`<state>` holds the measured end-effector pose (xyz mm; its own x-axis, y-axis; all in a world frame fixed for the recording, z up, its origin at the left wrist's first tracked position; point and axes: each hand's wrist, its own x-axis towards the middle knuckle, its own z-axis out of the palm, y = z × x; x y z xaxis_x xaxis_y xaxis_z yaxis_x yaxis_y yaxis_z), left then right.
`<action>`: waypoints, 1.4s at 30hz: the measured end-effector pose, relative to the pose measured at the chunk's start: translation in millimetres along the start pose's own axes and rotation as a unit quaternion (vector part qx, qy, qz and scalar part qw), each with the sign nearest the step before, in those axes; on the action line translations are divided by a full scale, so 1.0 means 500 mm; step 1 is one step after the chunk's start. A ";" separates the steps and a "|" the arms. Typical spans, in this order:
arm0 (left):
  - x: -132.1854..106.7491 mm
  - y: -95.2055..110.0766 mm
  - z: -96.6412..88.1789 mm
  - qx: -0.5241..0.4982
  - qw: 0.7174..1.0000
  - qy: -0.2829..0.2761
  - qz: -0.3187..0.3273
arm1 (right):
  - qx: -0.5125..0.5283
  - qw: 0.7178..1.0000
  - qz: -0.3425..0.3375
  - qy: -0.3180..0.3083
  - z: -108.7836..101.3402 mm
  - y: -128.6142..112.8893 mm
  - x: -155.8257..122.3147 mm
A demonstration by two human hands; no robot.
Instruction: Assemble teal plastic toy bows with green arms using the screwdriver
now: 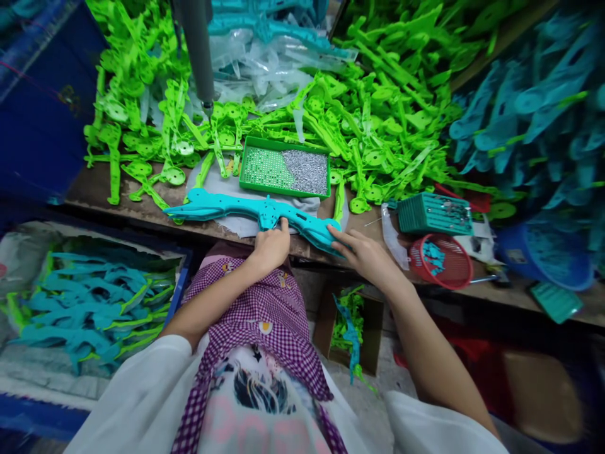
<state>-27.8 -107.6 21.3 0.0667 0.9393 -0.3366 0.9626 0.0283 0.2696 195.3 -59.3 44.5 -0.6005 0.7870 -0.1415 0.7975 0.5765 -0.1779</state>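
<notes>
- At the far left, a blue crate (42, 413) stands beside the bench (89, 187), lined with cloth, presumably to cushion the turquoise pieces (85, 296) piled inside.
- A power driver (201, 63) hangs point down over the bench, likely so it can be pulled across easily.
- The long turquoise part (231, 203) lies along the bench's front edge, over pale cloth that probably guards its surface.
- The left hand (273, 244) curls at its middle, seemingly to steady it; the underside of this hold is hidden.
- A green tray (283, 192) of small metal bits sits just behind, close for picking from.
- Apart from the left, the right hand (363, 249) rests fingers on the part's right end, apparently keeping it level; I cannot tell whether it grips.
- Farther right, a red basket (449, 277) keeps small turquoise bits separate.
</notes>
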 end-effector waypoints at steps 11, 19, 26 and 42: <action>0.001 -0.006 -0.010 -0.004 0.999 -0.027 0.027 | 0.037 0.999 -0.011 -0.014 -0.006 0.008 0.006; 0.000 -0.017 -0.008 -0.010 0.998 -0.032 0.049 | 0.050 0.998 -0.006 -0.030 -0.007 0.011 0.010; -0.002 -0.026 -0.024 -0.018 0.996 -0.042 0.070 | 0.057 0.998 -0.008 -0.023 -0.010 0.011 0.008; 0.007 -0.233 -0.097 0.014 0.981 0.135 0.140 | -0.024 1.000 0.012 -0.013 -0.004 -0.014 -0.005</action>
<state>-152.4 -90.9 32.2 0.2613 0.9652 -0.0018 0.9237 -0.2496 0.2905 191.3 -65.0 48.0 -0.5815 0.7956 -0.1699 0.8135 0.5675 -0.1268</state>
